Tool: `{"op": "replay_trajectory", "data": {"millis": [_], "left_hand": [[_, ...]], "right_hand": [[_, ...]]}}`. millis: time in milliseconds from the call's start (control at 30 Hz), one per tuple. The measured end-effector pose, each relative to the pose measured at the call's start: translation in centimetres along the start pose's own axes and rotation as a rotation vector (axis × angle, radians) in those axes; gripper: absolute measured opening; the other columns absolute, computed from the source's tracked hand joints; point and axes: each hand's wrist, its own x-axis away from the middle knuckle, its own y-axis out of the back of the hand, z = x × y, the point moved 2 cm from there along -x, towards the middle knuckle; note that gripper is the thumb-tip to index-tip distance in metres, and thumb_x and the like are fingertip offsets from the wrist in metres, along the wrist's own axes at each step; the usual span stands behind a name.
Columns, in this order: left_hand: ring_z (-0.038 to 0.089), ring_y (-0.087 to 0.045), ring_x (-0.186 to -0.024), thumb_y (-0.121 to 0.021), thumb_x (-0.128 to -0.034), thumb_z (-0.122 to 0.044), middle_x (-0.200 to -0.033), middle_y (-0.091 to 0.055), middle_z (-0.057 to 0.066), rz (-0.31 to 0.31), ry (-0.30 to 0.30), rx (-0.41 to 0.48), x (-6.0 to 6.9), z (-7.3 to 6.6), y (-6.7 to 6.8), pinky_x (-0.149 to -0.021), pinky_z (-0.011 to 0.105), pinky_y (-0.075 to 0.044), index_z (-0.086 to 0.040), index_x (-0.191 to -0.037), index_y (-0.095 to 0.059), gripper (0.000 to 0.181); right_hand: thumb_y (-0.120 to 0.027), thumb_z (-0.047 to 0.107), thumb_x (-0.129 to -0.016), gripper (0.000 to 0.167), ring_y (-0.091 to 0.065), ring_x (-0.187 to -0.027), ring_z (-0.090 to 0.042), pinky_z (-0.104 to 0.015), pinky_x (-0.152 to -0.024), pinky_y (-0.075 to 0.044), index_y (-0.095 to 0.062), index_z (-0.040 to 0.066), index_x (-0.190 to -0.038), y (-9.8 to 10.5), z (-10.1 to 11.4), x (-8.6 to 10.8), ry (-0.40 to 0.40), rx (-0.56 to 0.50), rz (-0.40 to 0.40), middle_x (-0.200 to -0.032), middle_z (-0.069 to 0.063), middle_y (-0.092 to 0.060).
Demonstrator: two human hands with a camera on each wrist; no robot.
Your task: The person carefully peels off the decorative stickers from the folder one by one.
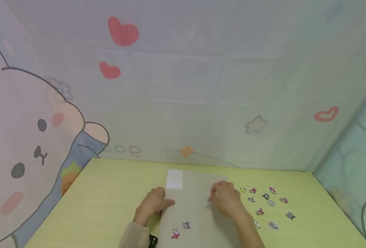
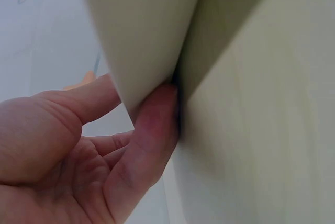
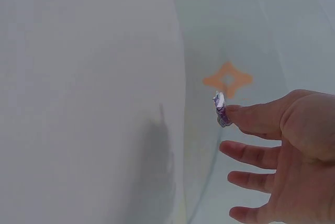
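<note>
A grey-beige board or large sheet (image 1: pixel 195 210) lies on the yellow table, a white label (image 1: pixel 174 179) at its top left and two stickers (image 1: pixel 175 233) low on it. My left hand (image 1: pixel 153 203) grips its left edge, thumb on top and fingers beneath; the left wrist view shows this hand (image 2: pixel 120 156) under the raised edge (image 2: pixel 141 35). Above the board's right part, my right hand (image 1: pixel 229 199) pinches a small shiny sticker (image 3: pixel 221 111) between thumb and forefinger. In the right wrist view the other fingers of that hand (image 3: pixel 282 161) are spread apart.
Several small character stickers (image 1: pixel 260 212) lie scattered on the table (image 1: pixel 319 220) right of the board. A patterned cloth (image 1: pixel 201 86) with hearts and a bear hangs behind. A dark strap or band (image 1: pixel 153 241) shows by the left sleeve (image 1: pixel 134 236).
</note>
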Motion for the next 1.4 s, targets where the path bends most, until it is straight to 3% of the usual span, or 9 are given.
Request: {"op": "replay_trajectory", "data": {"millis": [400,567,733,900,1100,1400], "left_hand": [[0.021,-0.061,-0.051,-0.075,-0.0871,-0.021,-0.073,-0.06,0.013,-0.001,0.013,-0.001,-0.1,-0.4,0.2,-0.052,0.033,-0.049,0.007,-0.094,-0.058,0.033],[0.022,-0.061,-0.052,-0.075,-0.087,-0.02,-0.073,-0.06,0.013,0.008,0.021,0.021,0.1,-0.6,0.1,-0.053,0.033,-0.05,0.006,-0.094,-0.058,0.032],[0.022,-0.061,-0.052,-0.075,-0.087,-0.019,-0.074,-0.061,0.013,0.004,0.028,0.026,0.3,-0.6,0.3,-0.053,0.034,-0.051,0.006,-0.095,-0.058,0.032],[0.022,-0.061,-0.052,-0.075,-0.0873,-0.019,-0.075,-0.061,0.013,0.0,0.02,0.025,0.2,-0.6,0.4,-0.053,0.034,-0.051,0.006,-0.095,-0.058,0.032],[0.022,-0.061,-0.052,-0.075,-0.0869,-0.019,-0.073,-0.06,0.012,0.008,0.015,0.029,0.2,-0.5,0.2,-0.053,0.034,-0.05,0.005,-0.093,-0.058,0.031],[0.022,-0.061,-0.052,-0.076,-0.0866,-0.019,-0.074,-0.061,0.013,0.002,0.02,0.03,0.2,-0.5,0.2,-0.053,0.034,-0.051,0.006,-0.094,-0.058,0.032]], "right_hand": [[-0.067,0.013,-0.09,0.008,-0.037,-0.12,-0.056,-0.075,-0.082,-0.032,-0.06,0.013,-0.084,2.6,-6.3,0.7,-0.099,0.021,0.027,-0.124,-0.025,-0.053],[-0.064,0.013,-0.092,0.007,-0.036,-0.117,-0.059,-0.081,-0.081,-0.028,-0.061,0.011,-0.086,3.3,-8.3,1.3,-0.156,0.01,0.05,-0.122,-0.028,-0.052],[-0.061,0.013,-0.092,0.009,-0.029,-0.119,-0.06,-0.078,-0.081,-0.028,-0.059,0.011,-0.083,3.9,-10.0,1.3,-0.212,0.014,0.052,-0.122,-0.029,-0.049],[-0.061,0.012,-0.088,0.01,-0.018,-0.126,-0.064,-0.083,-0.085,-0.021,-0.056,0.013,-0.079,4.2,-10.9,1.4,-0.244,0.04,0.045,-0.125,-0.03,-0.048],[-0.065,0.008,-0.084,0.012,-0.01,-0.13,-0.064,-0.084,-0.089,-0.009,-0.058,0.011,-0.075,3.7,-11.4,1.7,-0.292,-0.002,0.035,-0.127,-0.03,-0.048],[-0.067,0.008,-0.085,0.017,-0.011,-0.129,-0.062,-0.083,-0.089,-0.007,-0.059,0.011,-0.07,3.2,-11.7,1.7,-0.314,0.009,0.007,-0.119,-0.027,-0.052]]}}
